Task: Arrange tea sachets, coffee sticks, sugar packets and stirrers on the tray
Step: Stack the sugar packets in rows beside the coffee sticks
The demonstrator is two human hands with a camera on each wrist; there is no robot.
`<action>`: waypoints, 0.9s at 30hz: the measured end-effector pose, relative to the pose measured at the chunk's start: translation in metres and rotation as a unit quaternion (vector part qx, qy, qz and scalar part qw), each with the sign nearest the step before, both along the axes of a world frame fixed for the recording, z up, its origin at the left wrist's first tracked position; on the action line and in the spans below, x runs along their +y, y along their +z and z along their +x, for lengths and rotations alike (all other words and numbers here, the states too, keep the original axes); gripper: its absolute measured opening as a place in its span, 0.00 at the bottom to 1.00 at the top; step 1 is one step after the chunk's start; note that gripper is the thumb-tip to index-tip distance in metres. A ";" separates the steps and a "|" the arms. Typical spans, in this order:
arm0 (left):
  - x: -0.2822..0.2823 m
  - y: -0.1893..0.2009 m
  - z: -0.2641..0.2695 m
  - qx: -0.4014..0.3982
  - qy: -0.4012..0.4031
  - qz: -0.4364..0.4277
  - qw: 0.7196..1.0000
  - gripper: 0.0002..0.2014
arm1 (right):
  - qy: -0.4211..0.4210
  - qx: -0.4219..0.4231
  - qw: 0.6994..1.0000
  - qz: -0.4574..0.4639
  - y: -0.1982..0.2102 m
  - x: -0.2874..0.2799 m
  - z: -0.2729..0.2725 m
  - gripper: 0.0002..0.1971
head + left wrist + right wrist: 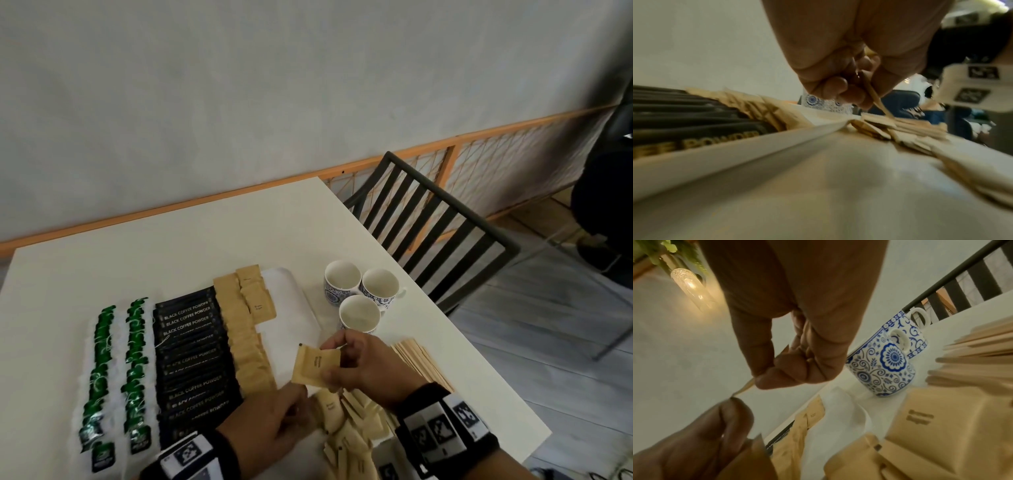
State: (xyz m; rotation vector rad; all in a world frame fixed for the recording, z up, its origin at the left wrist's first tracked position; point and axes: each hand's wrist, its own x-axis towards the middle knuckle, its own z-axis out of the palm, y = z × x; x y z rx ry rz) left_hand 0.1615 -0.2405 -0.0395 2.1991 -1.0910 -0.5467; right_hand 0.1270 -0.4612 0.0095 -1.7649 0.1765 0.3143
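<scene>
Packet (315,365) upright, long axis near-vertical | right hand (371,365) grip pinches it | left hand (270,416) grip pinches its bottom corner

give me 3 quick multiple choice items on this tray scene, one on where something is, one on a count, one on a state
1. Where are the wooden stirrers?
A. on the tray
B. on the table right of the tray
C. in a cup

2. How many cups stand by the tray?
A. two
B. three
C. four

3. What is the sugar packet in the right hand doing?
A. lying flat on the tray
B. held above the tray
C. torn open

Answers: 1 B, they lie fanned on the table; 2 B, three rims are visible; 3 B, the fingers pinch it intact.
</scene>
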 end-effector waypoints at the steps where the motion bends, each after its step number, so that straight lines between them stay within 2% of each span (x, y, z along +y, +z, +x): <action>1: 0.006 0.003 0.001 0.014 0.031 -0.025 0.999 0.06 | -0.001 -0.004 1.000 0.015 0.001 0.001 0.001 0.12; 3: 0.015 0.013 0.006 0.048 0.084 -0.061 0.993 0.04 | -0.007 -0.015 0.999 0.041 0.005 0.005 0.004 0.06; 4: 0.020 0.016 0.010 0.062 0.109 -0.084 0.989 0.07 | -0.005 -0.019 0.999 0.040 0.007 0.007 0.006 0.03; 7: 0.032 0.023 0.021 0.098 0.197 -0.126 0.967 0.12 | 0.053 -0.034 0.997 -0.054 0.010 0.015 0.017 0.03; 9: 0.034 0.028 0.024 0.113 0.210 -0.144 0.960 0.07 | 0.096 -0.039 0.990 -0.095 0.011 0.027 0.027 0.04; 11: 0.031 0.030 0.025 0.099 0.211 -0.137 0.963 0.09 | 0.097 -0.049 0.989 -0.097 0.009 0.041 0.038 0.04; 14: 0.029 0.026 0.029 0.010 0.253 -0.111 0.961 0.13 | 0.040 -0.042 0.997 -0.058 0.004 0.057 0.053 0.03; 16: 0.031 0.024 0.032 0.009 0.306 -0.120 0.944 0.14 | 0.053 -0.013 0.997 -0.056 -0.001 0.064 0.061 0.10; 18: 0.033 0.024 0.035 0.023 0.338 -0.117 0.934 0.11 | 0.093 0.014 0.991 -0.095 -0.005 0.066 0.071 0.12; 21: 0.039 0.026 0.034 0.050 0.347 -0.100 0.931 0.12 | 0.079 0.012 0.976 -0.200 -0.007 0.065 0.095 0.13; 24: 0.044 0.032 0.034 0.103 0.359 -0.096 0.923 0.15 | 0.059 0.020 0.936 -0.347 -0.009 0.060 0.122 0.13; 27: 0.051 0.033 0.036 0.110 0.377 -0.093 0.915 0.16 | 0.077 0.051 0.912 -0.400 -0.022 0.063 0.143 0.13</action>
